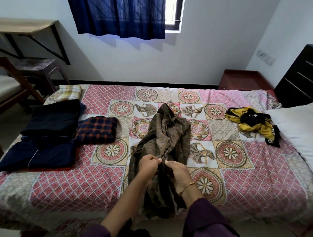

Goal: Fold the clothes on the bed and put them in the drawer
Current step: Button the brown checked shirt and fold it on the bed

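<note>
1. Both of your hands are closed on the brown checked garment point(166, 137): your left hand point(149, 164) and right hand point(177, 171) pinch its fabric side by side, almost touching, at the near part of the cloth.
2. The garment lies crumpled on the bed point(90, 186), running away from your hands toward the far edge, with its near end hanging over the bed's front edge below your wrists.
3. To fold it well, you likely need to find a true edge or seam first; the bunching beyond your fingers suggests it is not yet spread flat.
4. Slide your hands apart along that edge so the cloth opens, then lay it flat before making any fold.
5. Smooth the wrinkles away from your hands so the layers stack evenly.
6. To the left of your hands sit the folded orange-and-navy plaid piece point(96, 130) and dark navy folded clothes point(52, 119); aim for a similar size so it stacks with them.
7. Well off to your right lies the yellow-and-black garment point(252, 122), still unfolded.
8. No drawer is clearly identifiable from here.
</note>
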{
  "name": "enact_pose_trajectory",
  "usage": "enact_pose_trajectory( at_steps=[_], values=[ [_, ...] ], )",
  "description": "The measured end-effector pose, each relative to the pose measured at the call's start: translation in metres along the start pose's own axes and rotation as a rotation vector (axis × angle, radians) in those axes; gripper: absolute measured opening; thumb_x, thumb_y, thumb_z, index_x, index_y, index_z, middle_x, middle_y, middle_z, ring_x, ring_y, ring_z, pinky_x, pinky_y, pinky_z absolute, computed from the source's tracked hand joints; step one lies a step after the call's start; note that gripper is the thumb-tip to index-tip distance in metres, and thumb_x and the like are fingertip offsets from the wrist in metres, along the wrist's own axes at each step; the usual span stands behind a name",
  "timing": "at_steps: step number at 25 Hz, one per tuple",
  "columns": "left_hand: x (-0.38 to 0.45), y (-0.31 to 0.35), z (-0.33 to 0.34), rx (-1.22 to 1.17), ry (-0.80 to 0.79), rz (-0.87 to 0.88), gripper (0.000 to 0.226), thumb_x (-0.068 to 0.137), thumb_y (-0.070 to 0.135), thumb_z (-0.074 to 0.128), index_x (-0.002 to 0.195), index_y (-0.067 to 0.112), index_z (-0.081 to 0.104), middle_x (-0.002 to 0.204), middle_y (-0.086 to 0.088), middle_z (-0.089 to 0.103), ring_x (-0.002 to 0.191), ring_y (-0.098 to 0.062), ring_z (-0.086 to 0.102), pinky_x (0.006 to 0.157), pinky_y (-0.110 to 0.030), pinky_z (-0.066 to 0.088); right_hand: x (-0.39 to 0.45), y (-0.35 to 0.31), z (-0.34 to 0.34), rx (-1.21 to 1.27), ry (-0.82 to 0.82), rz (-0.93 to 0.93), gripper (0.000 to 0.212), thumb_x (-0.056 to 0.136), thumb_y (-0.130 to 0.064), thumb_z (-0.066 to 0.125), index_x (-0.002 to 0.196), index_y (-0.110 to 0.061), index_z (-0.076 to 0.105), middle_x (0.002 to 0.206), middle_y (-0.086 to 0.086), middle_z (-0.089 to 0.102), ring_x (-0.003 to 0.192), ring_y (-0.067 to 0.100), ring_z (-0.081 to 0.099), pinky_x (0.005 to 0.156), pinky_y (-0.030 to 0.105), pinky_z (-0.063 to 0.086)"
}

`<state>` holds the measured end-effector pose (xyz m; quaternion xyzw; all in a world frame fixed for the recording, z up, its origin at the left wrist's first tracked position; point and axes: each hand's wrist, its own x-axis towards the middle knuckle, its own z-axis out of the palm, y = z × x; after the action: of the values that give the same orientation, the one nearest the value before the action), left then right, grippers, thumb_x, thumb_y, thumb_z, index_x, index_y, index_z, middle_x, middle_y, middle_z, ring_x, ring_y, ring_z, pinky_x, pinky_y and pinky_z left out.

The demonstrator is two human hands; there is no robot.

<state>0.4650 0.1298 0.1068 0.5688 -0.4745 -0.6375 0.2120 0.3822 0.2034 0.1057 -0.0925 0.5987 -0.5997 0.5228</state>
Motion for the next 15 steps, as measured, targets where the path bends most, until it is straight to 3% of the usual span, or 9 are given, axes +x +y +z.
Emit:
enact_pose_trajectory(
  at_steps=[3, 6, 9, 12, 15],
  values=[
    [-0.002, -0.001, -0.004, 0.121, 0.110, 0.056, 0.021, 0.093, 0.015, 0.055, 0.072, 0.009, 0.056, 0.088, -0.014, 0.063, 0.087, -0.030, 0.062, 0.083, -0.043, 0.054, 0.003, 0.000, 0.000, -0.074, 0.082, -0.045, 0.018, 0.091, -0.011, 0.057, 0.083, -0.003, 0.071, 0.086, 0.018, 0.069, 0.082, 0.027, 0.064, 0.078, 0.038, 0.052],
    [-0.011, -0.005, -0.005, 0.278, 0.133, 0.213, 0.016, 0.097, 0.015, 0.046, 0.084, 0.008, 0.049, 0.080, -0.005, 0.054, 0.078, -0.022, 0.052, 0.070, -0.031, 0.041, 0.008, 0.002, 0.002, -0.344, 0.109, -0.126, 0.031, 0.095, -0.013, 0.047, 0.066, -0.010, 0.057, 0.067, 0.009, 0.054, 0.066, 0.020, 0.050, 0.063, 0.033, 0.040],
    [-0.016, -0.007, -0.010, 0.299, 0.057, 0.388, 0.007, 0.098, 0.013, 0.045, 0.091, 0.010, 0.043, 0.068, 0.005, 0.046, 0.060, -0.013, 0.044, 0.055, -0.028, 0.032, 0.003, -0.005, 0.001, -0.472, 0.073, -0.158, 0.025, 0.093, -0.004, 0.041, 0.074, -0.012, 0.054, 0.059, 0.000, 0.044, 0.051, 0.011, 0.038, 0.046, 0.022, 0.029],
    [-0.015, -0.004, -0.022, 0.277, -0.061, 0.467, 0.014, 0.096, 0.015, 0.050, 0.084, 0.019, 0.045, 0.060, 0.003, 0.041, 0.048, -0.008, 0.033, 0.048, -0.025, 0.025, 0.003, -0.012, -0.005, -0.453, 0.018, -0.156, 0.032, 0.084, 0.010, 0.039, 0.081, -0.014, 0.060, 0.062, 0.003, 0.050, 0.051, 0.013, 0.041, 0.046, 0.022, 0.033],
    [-0.017, -0.001, -0.034, 0.293, -0.124, 0.449, 0.019, 0.094, 0.018, 0.054, 0.077, 0.021, 0.046, 0.060, 0.005, 0.040, 0.050, -0.006, 0.033, 0.046, -0.018, 0.026, 0.003, -0.015, -0.003, -0.277, -0.034, -0.138, 0.039, 0.081, 0.016, 0.039, 0.087, -0.012, 0.065, 0.079, 0.014, 0.062, 0.068, 0.025, 0.053, 0.060, 0.029, 0.044]
  ],
)
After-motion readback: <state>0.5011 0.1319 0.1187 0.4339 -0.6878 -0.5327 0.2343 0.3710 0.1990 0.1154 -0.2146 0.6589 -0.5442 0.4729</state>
